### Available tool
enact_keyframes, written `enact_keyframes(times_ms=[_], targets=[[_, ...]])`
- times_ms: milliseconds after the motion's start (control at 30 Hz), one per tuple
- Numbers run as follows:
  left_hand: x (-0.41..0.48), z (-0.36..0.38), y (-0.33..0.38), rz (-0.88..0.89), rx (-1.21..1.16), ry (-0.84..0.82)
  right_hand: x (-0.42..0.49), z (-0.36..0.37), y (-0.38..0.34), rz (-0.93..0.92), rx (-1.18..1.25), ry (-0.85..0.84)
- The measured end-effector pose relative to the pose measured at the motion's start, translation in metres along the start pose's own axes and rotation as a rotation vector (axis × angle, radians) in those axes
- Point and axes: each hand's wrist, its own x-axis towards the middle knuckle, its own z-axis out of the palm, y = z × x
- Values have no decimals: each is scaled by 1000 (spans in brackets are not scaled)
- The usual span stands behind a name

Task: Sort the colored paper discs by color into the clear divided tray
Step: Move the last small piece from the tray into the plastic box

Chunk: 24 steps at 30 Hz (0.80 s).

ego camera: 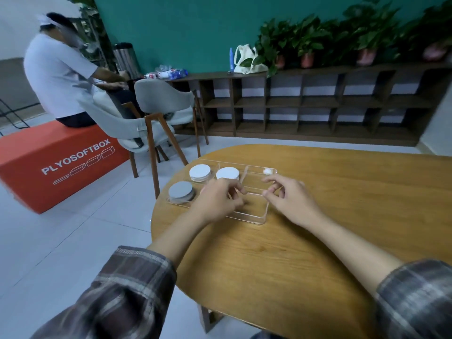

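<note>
A clear divided tray (254, 217) lies on the wooden table's far left part. A stack of grey discs (181, 191) sits in its near-left compartment. Two stacks of white discs (199, 172) (227, 173) fill the far-left compartments. My left hand (216, 200) hovers over the tray's middle with fingers curled; whether it holds anything is hidden. My right hand (287, 195) is above the tray's right end, thumb and forefinger close together with nothing visible between them. A small white thing (267, 171) lies in the far-right corner.
The oval wooden table (318, 241) ends close to the tray on the left. Two grey chairs (156, 104) and an orange box (56, 160) with a person sitting on it stand beyond. A dark shelf (318, 104) with plants lines the wall.
</note>
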Motion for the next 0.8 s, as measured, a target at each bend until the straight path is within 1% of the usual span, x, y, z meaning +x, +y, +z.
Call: enact_keyframes(times_ms=[167, 367, 533, 733, 800], targets=[[4, 46, 76, 152, -27, -152, -55, -76, 50, 83, -25, 109], [15, 112, 179, 289, -58, -228, -123, -183, 95, 173, -127, 201], [26, 166, 267, 435, -35, -260, -172, -269, 125, 231, -208, 271], [38, 230, 355, 496, -27, -327, -222, -353, 159, 326, -262, 383], [40, 249, 379, 481, -3, -362, -236, -380, 168, 357, -281, 417]])
